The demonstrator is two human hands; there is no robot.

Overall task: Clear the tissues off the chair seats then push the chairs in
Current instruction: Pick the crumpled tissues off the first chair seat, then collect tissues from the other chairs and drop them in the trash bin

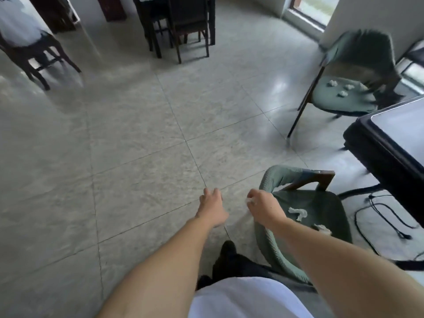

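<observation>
pinching a crumpled tissue (249, 201), the right hand (261, 208) hovers left of the near chair (321, 203); the left hand (212, 208) hangs relaxed. 2 tissues (298, 213) remain on its seat, 4 on the far chair (344, 97): light, soft wads, likely best plucked from above.

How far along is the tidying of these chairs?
Early on. Nothing looks finished: both green chairs stand away from the table. In hand: the right hand grips a tissue beside the near chair; the left hand is empty. Left: two tissues on the near seat, about four wads on the far chair, then pushing both in.
</observation>
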